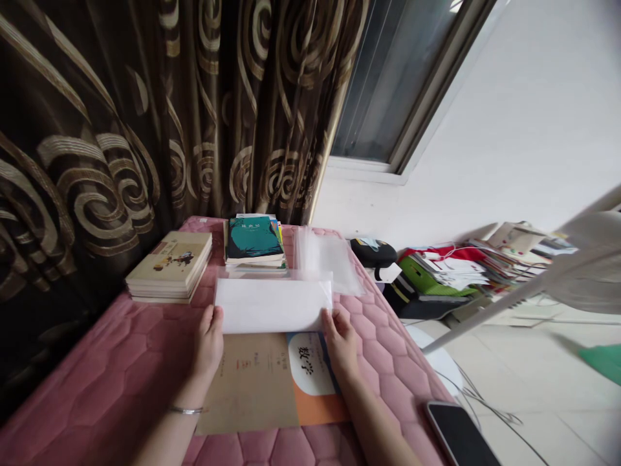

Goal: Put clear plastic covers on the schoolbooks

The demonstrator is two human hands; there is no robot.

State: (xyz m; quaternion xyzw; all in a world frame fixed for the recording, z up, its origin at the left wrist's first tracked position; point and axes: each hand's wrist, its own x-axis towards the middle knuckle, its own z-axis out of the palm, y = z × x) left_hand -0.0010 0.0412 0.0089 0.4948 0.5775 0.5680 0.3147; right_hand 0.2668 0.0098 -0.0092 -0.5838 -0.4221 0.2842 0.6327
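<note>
left hand (208, 342) and right hand (341, 342) pinch opposite ends of white sheet (272, 305) beyond maths textbook (262, 388); step: apparently positioning sheet; next move likely needs even grip

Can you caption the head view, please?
Left hand and right hand hold a flat white item above a pink mattress, books beyond.

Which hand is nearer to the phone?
The right hand, which is above and left of the phone in the picture; the left hand is on the same side, much farther left.
</note>
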